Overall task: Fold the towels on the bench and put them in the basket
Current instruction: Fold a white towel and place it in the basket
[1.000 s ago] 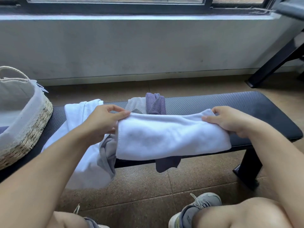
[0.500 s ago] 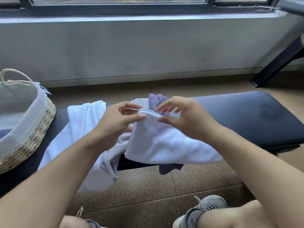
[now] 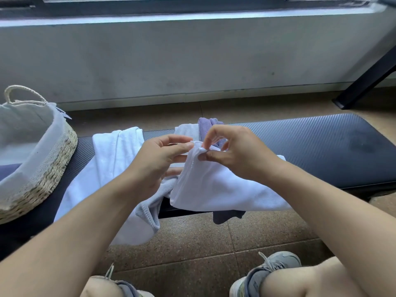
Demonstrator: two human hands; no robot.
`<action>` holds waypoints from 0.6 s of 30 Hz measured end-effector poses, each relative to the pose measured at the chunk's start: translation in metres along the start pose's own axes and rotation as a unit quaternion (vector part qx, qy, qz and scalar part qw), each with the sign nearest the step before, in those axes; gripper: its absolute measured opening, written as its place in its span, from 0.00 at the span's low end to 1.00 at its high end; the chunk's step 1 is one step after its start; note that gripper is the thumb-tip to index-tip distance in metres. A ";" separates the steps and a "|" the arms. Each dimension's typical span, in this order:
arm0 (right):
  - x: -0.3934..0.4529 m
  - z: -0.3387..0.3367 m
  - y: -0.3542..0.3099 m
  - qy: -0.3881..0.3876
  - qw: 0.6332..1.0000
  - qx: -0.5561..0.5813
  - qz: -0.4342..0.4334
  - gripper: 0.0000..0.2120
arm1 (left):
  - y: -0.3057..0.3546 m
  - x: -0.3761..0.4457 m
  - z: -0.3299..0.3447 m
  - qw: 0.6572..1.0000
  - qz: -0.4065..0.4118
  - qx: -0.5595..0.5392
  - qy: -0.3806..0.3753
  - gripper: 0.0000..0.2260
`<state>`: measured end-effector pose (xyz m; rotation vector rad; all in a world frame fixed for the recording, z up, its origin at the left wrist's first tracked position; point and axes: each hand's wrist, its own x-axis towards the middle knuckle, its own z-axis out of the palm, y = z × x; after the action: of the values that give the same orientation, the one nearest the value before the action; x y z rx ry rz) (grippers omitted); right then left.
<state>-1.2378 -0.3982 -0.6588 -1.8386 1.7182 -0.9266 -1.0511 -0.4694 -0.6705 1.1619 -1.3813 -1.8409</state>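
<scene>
Pinching white towel (image 3: 216, 185) corners | doubled, seemingly | both hands (image 3: 240, 153)

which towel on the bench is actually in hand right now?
The white towel at the middle, pinched at its top corners by the left hand and right hand. The other white towel and purple towel lie untouched.

white towel (image 3: 216, 185), purple towel (image 3: 205, 126), black (ribbed) bench (image 3: 321, 146)

Long dark bench (image 3: 310, 151) on a brown tile floor (image 3: 192, 243). On top: woven basket (image 3: 42, 179) at the left end, white towels (image 3: 111, 159) and a purple one (image 3: 204, 127) in the middle.
</scene>
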 end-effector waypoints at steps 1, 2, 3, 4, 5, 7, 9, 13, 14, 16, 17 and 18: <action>-0.001 -0.001 0.000 -0.005 1.000 0.010 0.002 0.08 | -0.001 0.000 0.001 1.000 0.006 0.005 0.006 0.07; -0.001 -0.001 0.001 -0.008 1.000 0.016 0.004 0.08 | -0.002 0.000 0.002 1.000 0.012 0.010 0.012 0.07; -0.001 -0.002 0.001 -0.009 1.000 0.019 0.004 0.09 | -0.003 0.000 0.002 1.000 0.018 0.015 0.020 0.07; 0.000 -0.002 0.001 -0.007 1.000 0.020 0.002 0.09 | -0.004 0.001 0.003 0.999 0.025 0.023 0.027 0.07; 0.000 -0.001 0.000 -0.005 1.000 0.020 -0.001 0.09 | -0.005 0.001 0.002 0.998 0.035 0.036 0.033 0.07; 0.000 -0.001 0.000 -0.001 1.000 0.019 -0.007 0.09 | -0.006 0.003 0.000 0.994 0.064 0.076 0.038 0.07; -0.001 0.000 -0.001 0.007 1.000 0.017 -0.009 0.09 | -0.006 0.003 -0.002 0.991 0.083 0.100 0.030 0.07; 0.004 0.005 0.004 0.020 1.000 0.020 0.002 0.09 | -0.004 0.000 -0.002 0.991 0.088 0.099 0.006 0.08; 0.006 0.006 0.006 0.023 0.999 0.022 0.008 0.09 | -0.004 0.000 -0.002 0.992 0.086 0.092 0.005 0.07; 0.009 0.007 0.008 0.017 0.999 0.021 0.024 0.10 | -0.003 0.000 -0.003 0.993 0.083 0.081 0.008 0.08; 0.009 0.006 0.008 0.011 0.999 0.019 0.030 0.10 | -0.003 0.000 -0.003 0.994 0.082 0.078 0.008 0.08; 0.010 0.005 0.008 0.005 0.999 0.017 0.033 0.10 | -0.003 0.000 -0.003 0.994 0.082 0.075 0.009 0.08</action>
<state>-1.2395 -0.4093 -0.6668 -1.7479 1.7475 -0.9349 -1.0481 -0.4698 -0.6733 1.0988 -1.5781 -1.6329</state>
